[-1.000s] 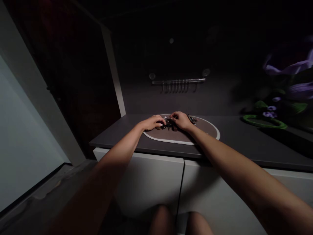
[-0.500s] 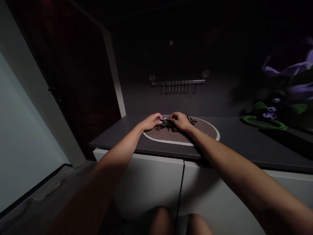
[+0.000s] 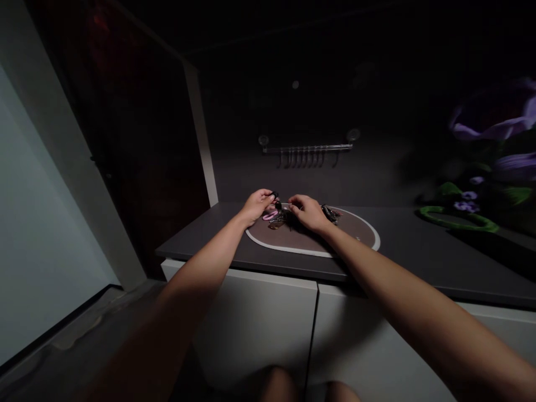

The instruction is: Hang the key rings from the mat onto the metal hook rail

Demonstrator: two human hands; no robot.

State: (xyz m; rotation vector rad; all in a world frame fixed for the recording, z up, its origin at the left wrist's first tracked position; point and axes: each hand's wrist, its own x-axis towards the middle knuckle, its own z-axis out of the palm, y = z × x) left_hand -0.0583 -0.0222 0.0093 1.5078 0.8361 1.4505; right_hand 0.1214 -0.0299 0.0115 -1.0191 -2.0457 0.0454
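My left hand [image 3: 255, 207] is closed, thumb against fingers, on a small black item [image 3: 274, 194] raised just above the mat. A pink loop [image 3: 270, 215] hangs or lies right below those fingers; I cannot tell if it is joined to the black item. Between the hands lies a tangle of small metal and dark pieces [image 3: 278, 220], too dim to name. Over its right side is my right hand [image 3: 309, 212], thumb and fingers apart, with nothing visible between them. Behind its wrist sits another dark, shiny cluster [image 3: 330, 214]. Everything rests on an oval brown mat with a white rim [image 3: 288, 249].
The mat lies on a dark grey countertop [image 3: 410, 251] above white cabinet doors [image 3: 259, 318]. A clear rail with several hooks [image 3: 307, 148] is fixed to the back wall. Purple flowers [image 3: 467, 202] and a green ring [image 3: 456, 219] stand on the right. The room is dim.
My left hand has lifted slightly, and the black item and pink loop now show at it. The fingers of my right hand have come away from the pile. The view has tilted a little.
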